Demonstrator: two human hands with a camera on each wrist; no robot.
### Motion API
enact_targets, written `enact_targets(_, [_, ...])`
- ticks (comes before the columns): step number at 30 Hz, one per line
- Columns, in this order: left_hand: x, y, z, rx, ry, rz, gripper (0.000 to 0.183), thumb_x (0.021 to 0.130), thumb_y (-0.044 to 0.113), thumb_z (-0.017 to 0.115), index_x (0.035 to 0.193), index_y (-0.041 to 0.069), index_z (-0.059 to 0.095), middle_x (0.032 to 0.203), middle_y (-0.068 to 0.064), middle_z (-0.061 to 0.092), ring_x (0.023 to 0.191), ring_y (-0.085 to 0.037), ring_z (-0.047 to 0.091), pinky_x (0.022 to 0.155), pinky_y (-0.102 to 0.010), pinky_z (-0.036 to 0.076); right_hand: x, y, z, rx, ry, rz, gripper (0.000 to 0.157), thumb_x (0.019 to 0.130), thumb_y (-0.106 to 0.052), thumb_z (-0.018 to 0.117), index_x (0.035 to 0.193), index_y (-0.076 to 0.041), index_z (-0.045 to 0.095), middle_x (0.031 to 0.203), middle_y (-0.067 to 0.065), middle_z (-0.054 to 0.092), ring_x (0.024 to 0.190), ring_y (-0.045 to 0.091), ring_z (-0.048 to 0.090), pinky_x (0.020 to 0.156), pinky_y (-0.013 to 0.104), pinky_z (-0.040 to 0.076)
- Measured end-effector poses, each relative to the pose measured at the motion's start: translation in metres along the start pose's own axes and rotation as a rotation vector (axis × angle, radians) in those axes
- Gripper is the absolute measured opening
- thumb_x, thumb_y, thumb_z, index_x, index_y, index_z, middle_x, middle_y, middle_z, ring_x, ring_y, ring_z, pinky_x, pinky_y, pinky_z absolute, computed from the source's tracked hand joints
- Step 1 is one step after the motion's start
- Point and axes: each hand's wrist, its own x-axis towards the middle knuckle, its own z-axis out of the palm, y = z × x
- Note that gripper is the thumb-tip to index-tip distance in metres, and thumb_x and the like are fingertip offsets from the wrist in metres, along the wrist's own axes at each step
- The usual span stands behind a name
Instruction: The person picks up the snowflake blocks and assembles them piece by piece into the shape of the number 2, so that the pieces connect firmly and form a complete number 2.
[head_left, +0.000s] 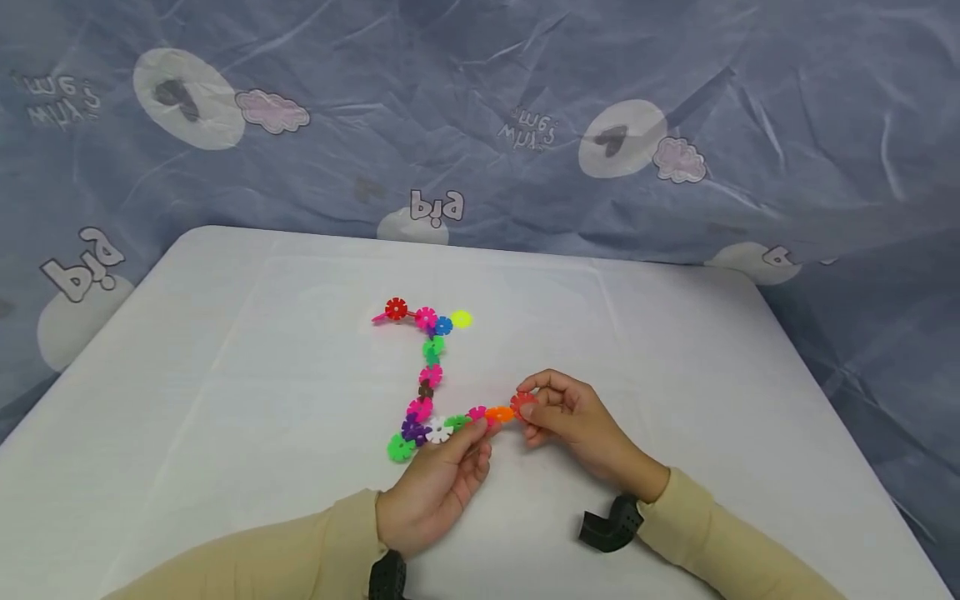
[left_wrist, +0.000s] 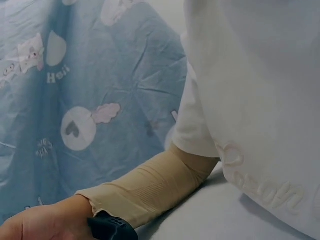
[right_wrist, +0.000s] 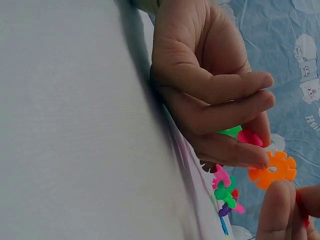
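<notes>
A chain of notched plastic snowflake discs (head_left: 431, 375) in many colours lies bent on the table. My left hand (head_left: 442, 496) pinches the pink disc (right_wrist: 249, 137) near the chain's right end between thumb and fingers. Beyond it sticks out an orange disc (right_wrist: 273, 170), standing between the two hands. My right hand (head_left: 577, 425) pinches a red disc (head_left: 521, 403) by thumb and fingertips, right at the orange disc's edge. In the right wrist view the red disc is mostly hidden by the fingers. Only part of the left hand shows in the left wrist view.
A white-covered table (head_left: 262, 367) extends around the chain. At its far end are another red disc (head_left: 396, 308) and a yellow disc (head_left: 461, 319). A green disc (head_left: 401, 447) sits at the near corner. Behind the table hangs a printed blue-grey sheet (head_left: 465, 108). Both wrists wear black bands.
</notes>
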Motion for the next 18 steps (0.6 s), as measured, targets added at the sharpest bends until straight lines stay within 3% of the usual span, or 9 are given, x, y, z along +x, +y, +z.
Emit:
enact_targets(10, [-0.0012,-0.0034,-0.0018,0.059,0.011,0.037,0.045,0.111,0.026,0.063,0.143,-0.006,0.059,0.111,-0.002,0.065,0.099,-0.008,0.06,0.091,-0.016,0.056,0.0001,0.0035,0.0057,0.071,-0.049,-0.011,0.015,0.1,0.006,0.067,0.113,0.003,0.062,0.086,0.004,0.072,0.075,0.013,0.076,0.072,0.031,0.066])
enact_targets(18, [-0.0023,-0.0051,0.0013,0.072,0.028,0.006,0.043,0.11,0.036,0.063,0.139,0.005,0.065,0.117,0.003,0.064,0.092,-0.007,0.052,0.079,-0.014,0.052,-0.0026,0.0031,0.0056,0.089,-0.047,-0.009,0.014,0.1,0.006,0.067,0.113,0.001,0.063,0.088,0.005,0.074,0.074,0.013,0.076,0.071,0.03,0.065])
